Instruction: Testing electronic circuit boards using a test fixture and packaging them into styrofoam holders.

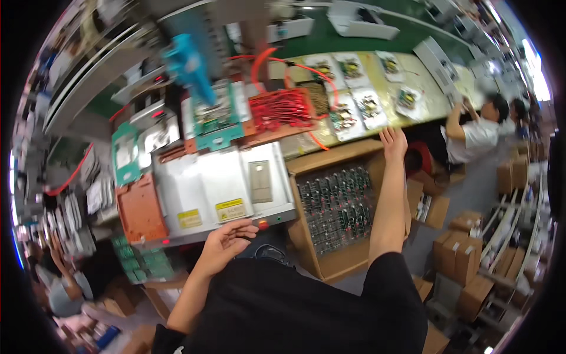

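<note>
Cardboard box (pixel 335 159) at centre right of frame, filled with rows of circuit boards (pixel 336 206). Right hand (pixel 393 143) over the box's upper right corner, fingers stretched out and slightly spread, nothing seen in grasp; can't tell if it touches the rim. Left hand (pixel 227 245) below centre, half curled, thumb apart, nothing visible in it, near the red button (pixel 263 225) on the machine's front edge. Metal plate (pixel 221 177) left of box. Red leads (pixel 280 110) in upper centre, teal tool (pixel 188 65) upper left, co-worker (pixel 474 135) at right.
</note>
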A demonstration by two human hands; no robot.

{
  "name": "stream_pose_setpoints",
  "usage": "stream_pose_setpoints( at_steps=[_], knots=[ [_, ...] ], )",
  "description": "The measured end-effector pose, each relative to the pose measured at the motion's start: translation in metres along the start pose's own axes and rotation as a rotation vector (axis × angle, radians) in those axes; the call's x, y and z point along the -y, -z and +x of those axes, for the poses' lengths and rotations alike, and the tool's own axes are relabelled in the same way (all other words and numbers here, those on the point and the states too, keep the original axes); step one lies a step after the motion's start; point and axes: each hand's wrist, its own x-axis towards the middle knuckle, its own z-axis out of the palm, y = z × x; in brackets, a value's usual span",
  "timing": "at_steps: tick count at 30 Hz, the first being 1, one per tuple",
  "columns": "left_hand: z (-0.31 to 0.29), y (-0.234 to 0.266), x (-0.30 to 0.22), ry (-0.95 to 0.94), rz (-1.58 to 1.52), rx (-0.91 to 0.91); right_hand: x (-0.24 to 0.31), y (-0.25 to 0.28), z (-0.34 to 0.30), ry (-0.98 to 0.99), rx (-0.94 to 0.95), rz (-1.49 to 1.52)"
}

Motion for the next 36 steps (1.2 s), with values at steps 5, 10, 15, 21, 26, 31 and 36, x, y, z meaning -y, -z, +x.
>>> stream_pose_setpoints(
  at_steps=[5, 10, 15, 21, 26, 31, 36],
  knots=[
    [0.001, 0.028, -0.027, -0.231, 0.103, 0.024, 0.013, 0.103, 0.011, -0.089, 0.239, -0.058],
    [0.014, 0.111, -0.048, -0.565, 0.134, -0.748, 0.049, 0.148, 0.017, 0.052, -0.002, 0.058],
    [0.008, 0.333, 0.005, -0.344, 1.132, -1.447, 0.035, 0.098, -0.082, -0.069, -0.107, -0.185],
    [0.000, 0.406, 0.014, -0.082, 1.363, -1.021, 0.050, 0.057, -0.200, 0.083, -0.241, -0.398],
    [0.011, 0.380, 0.011, -0.534, 1.415, -1.079, 0.060, 0.091, -0.220, 0.113, -0.319, -0.458],
    [0.004, 0.405, -0.006, -0.393, 1.769, -1.254, 0.040, 0.107, -0.237, 0.138, -0.363, -0.490],
    [-0.016, 0.465, 0.015, -0.066, 1.903, -0.856, 0.006, 0.061, -0.287, 0.140, -0.367, -0.655]
  ],
)
